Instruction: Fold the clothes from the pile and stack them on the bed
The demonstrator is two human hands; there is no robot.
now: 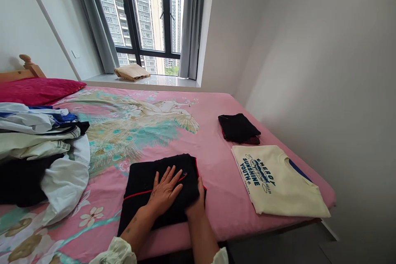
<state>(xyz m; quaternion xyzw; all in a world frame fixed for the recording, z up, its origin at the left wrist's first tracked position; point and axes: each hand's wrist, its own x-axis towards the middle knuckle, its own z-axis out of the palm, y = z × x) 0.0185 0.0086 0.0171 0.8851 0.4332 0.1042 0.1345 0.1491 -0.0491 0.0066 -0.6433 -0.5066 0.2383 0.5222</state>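
A black garment with red piping lies folded at the near edge of the bed. My left hand rests flat on top of it, fingers spread. At the garment's right side, my right hand grips a folded edge; black cloth covers part of its palm and some of its fingers are hidden. Right of my hands lies a folded cream T-shirt with dark printed lettering and some blue cloth at its collar. Behind the T-shirt sits a small folded black garment on top of dark red cloth.
A loose heap of white, blue, cream and black clothes lies on the left of the pink flowered bedsheet. A red pillow is behind it. A folded beige item lies on the windowsill. A wall stands along the right.
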